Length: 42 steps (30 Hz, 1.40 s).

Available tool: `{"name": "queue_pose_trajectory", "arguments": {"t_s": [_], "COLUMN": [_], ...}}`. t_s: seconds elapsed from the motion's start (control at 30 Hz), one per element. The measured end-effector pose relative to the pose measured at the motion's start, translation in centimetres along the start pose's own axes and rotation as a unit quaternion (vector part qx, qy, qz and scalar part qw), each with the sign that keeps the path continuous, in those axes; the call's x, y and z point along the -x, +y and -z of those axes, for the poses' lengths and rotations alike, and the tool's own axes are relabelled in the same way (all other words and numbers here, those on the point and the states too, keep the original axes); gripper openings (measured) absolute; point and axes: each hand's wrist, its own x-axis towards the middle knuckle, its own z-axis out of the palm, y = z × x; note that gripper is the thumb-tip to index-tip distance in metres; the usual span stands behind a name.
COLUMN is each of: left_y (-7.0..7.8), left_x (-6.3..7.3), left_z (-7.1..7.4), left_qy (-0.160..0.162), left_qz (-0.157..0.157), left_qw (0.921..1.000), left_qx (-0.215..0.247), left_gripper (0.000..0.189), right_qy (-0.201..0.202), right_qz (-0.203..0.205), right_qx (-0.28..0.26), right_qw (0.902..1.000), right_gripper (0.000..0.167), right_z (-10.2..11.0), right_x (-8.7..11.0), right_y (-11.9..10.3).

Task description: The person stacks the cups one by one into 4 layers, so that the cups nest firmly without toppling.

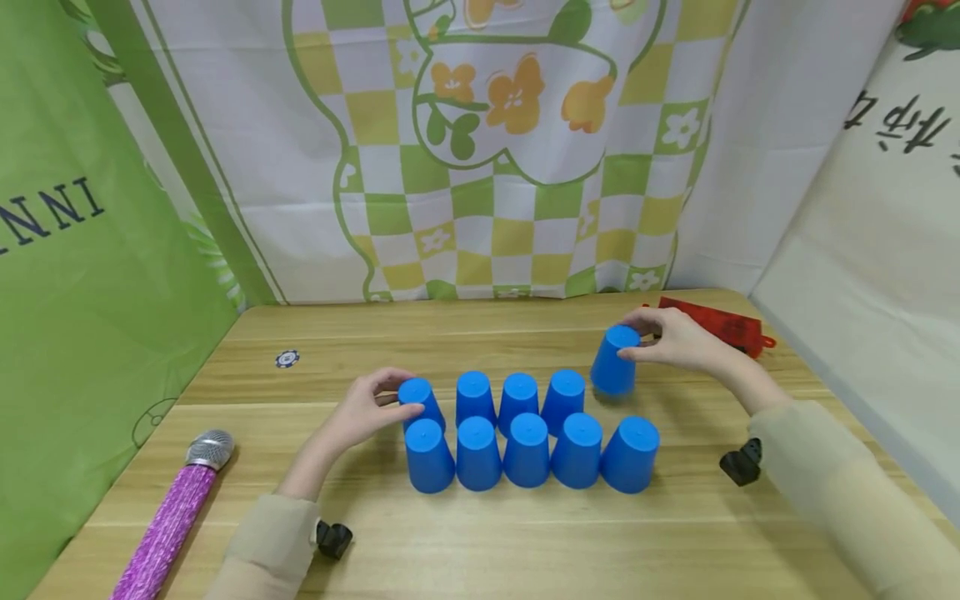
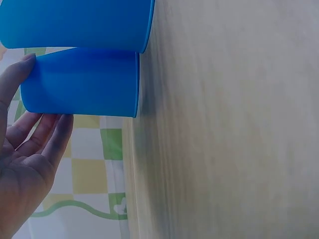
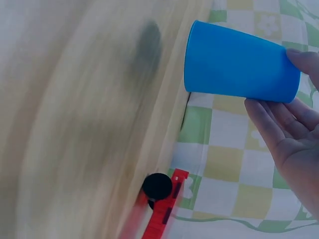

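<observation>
Two rows of upside-down blue cups stand on the wooden table, the front row (image 1: 528, 454) closer to me. My left hand (image 1: 371, 410) pinches the leftmost cup (image 2: 82, 84) of the back row between thumb and fingers, near its narrow top. Another front-row cup (image 2: 79, 22) stands right beside it in the left wrist view. At the right end of the back row, my right hand (image 1: 671, 337) grips a single blue cup (image 1: 615, 362) by its upper part. That cup is raised off the table, its rim free and a shadow (image 3: 147, 47) below it.
A purple glittery microphone (image 1: 168, 517) lies at the left. A poker chip (image 1: 287, 358) sits toward the back left of the wooden table (image 1: 480, 550). Behind my right hand is a red object (image 1: 723, 325) with a loop at its end. A patterned curtain (image 1: 480, 208) hangs behind the table.
</observation>
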Motion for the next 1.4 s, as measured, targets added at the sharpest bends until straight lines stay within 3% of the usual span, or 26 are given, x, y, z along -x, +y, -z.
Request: {"name": "queue_pose_trajectory", "arguments": {"t_s": [0.2,0.6,0.9,1.4], "left_y": [-0.3,-0.7,-1.1,-1.0], "left_x": [-0.2,-1.3,-4.0,-7.5], "left_z": [0.4,2.1,3.2,3.5], "left_qy": [0.004,-0.002,-0.004,-0.009], "left_qz": [-0.005,0.022,0.025,0.024], "left_qw": [1.0,0.9996,0.9994,0.9982], "left_qx": [-0.002,-0.018,-0.024,-0.054], "left_gripper": [0.047,0.051,0.052,0.053], "right_qy": [-0.018,-0.063,-0.086,-0.126], "right_qz": [-0.006,-0.013,-0.013,-0.011], "right_qx": [0.013,0.036,0.042,0.047], "right_qw": [0.9997,0.9973,0.9953,0.9908], "right_gripper": [0.045,0.044,0.042,0.044], "right_z": [0.5,-0.1,-1.3,-2.4], "right_x": [-1.7,-5.0,-6.5,-8.3], "right_y": [0.2,-0.6,-0.9,-1.9]}}
